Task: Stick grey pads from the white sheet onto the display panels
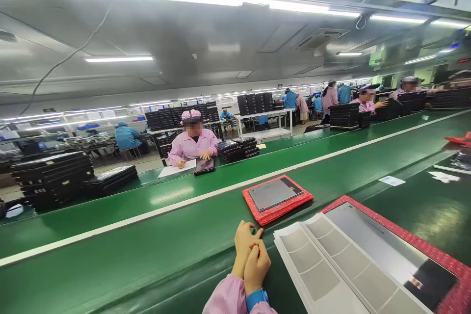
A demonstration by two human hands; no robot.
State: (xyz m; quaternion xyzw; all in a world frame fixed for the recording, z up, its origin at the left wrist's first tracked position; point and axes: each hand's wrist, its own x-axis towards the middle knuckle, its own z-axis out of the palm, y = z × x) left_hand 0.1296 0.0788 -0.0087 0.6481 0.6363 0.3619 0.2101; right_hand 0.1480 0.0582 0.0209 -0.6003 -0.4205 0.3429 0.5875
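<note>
My left hand [243, 245] and my right hand [257, 266] rest clasped together on the green conveyor belt [121, 255], holding nothing. Pink sleeves with a blue cuff [257, 299] show at the bottom edge. Just right of my hands lies a white sheet with grey ribbed sections [312, 270], close to my right hand but apparently not touching it. Beyond it, a large grey panel [371, 245] sits on red padded wrapping [412, 230]. Farther up the belt, a smaller grey panel [273, 194] lies on its own red wrapping [257, 206].
A white strip [206, 196] divides the green belts. Across it, a co-worker in a pink smock [193, 144] sits by a dark panel [204, 167] and stacks of black panels [231, 150]. Loose white cloth [443, 176] and a red item [458, 140] lie to the right.
</note>
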